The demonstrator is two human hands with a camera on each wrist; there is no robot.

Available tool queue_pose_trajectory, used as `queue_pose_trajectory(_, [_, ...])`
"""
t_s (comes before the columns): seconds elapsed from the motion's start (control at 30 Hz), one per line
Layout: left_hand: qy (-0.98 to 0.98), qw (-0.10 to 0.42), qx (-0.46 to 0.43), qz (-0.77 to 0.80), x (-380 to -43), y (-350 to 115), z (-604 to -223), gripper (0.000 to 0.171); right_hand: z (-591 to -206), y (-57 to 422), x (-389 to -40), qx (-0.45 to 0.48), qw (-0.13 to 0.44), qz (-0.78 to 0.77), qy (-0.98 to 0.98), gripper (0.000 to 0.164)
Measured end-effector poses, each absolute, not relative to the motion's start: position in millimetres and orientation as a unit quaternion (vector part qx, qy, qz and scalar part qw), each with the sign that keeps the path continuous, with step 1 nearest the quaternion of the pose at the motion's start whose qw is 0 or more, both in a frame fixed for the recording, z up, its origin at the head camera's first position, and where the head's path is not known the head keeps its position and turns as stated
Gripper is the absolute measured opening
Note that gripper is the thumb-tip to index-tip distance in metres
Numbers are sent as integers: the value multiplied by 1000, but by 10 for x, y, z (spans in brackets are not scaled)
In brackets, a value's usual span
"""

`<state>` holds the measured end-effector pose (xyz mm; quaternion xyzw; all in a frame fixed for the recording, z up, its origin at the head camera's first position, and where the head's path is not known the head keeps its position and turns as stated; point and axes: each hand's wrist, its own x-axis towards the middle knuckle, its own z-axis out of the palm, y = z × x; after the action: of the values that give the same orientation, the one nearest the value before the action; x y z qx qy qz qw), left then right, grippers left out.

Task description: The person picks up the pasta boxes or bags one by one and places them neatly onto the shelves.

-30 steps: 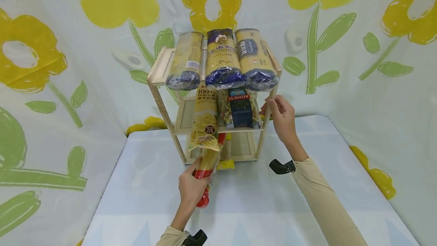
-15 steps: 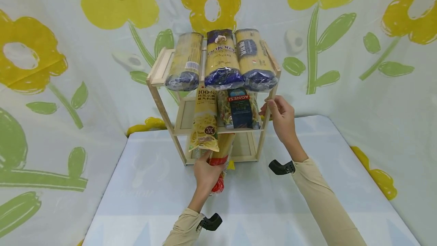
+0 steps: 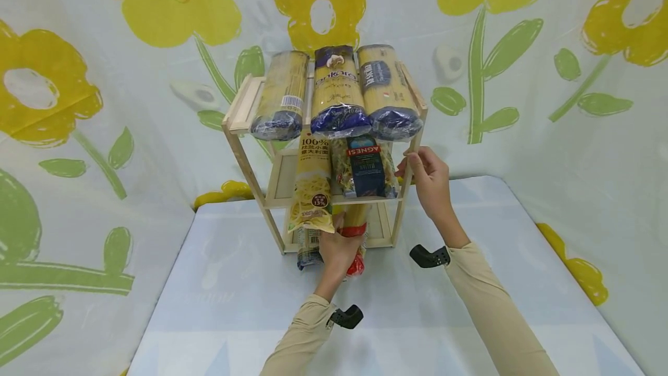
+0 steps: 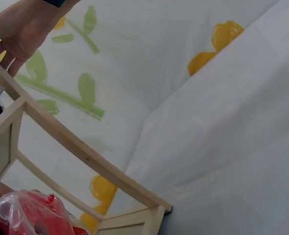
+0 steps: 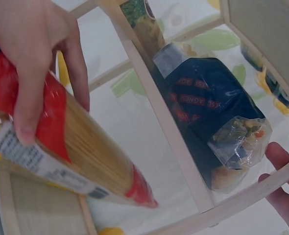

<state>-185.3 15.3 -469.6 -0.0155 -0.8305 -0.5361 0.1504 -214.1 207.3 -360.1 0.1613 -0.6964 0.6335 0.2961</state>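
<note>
My left hand (image 3: 338, 248) grips a pack of spaghetti (image 3: 357, 214) with red ends, at the bottom level of a small wooden shelf rack (image 3: 242, 161). In the right wrist view, the spaghetti pack (image 5: 95, 142) points tilted into the rack, thumb over its label and fingers around its far side. My right hand (image 3: 432, 181) holds the rack's right front post (image 3: 409, 179), with fingers (image 5: 281, 205) behind the wood. On the middle level lie a yellow noodle pack (image 3: 311, 190), jutting out over the front edge, and an Agnesi pasta bag (image 3: 367, 167).
Three spaghetti packs lie on the top level: a left one (image 3: 282, 91), an Ankara one (image 3: 339, 91) and a right one (image 3: 390, 91). A dark-ended pack (image 3: 309, 255) pokes out at the bottom left. The rack stands on a pale table (image 3: 224, 306) before a flowered cloth.
My left hand has moved right and farther in with the red-ended spaghetti, from below the noodle pack to under the Agnesi bag. The right hand has stayed on the post.
</note>
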Motion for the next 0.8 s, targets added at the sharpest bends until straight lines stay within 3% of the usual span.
queue_pose_trajectory(0.27, [-833,95,28,-544,-1999,388,-4745,68,-3705,2114,-2215,163,303,632,-694,20])
queue_pose_trajectory(0.8, [-855,75,100,-503,-2210,750,-5037,68,-3488,2022,-2038,185,292,628,-697,20])
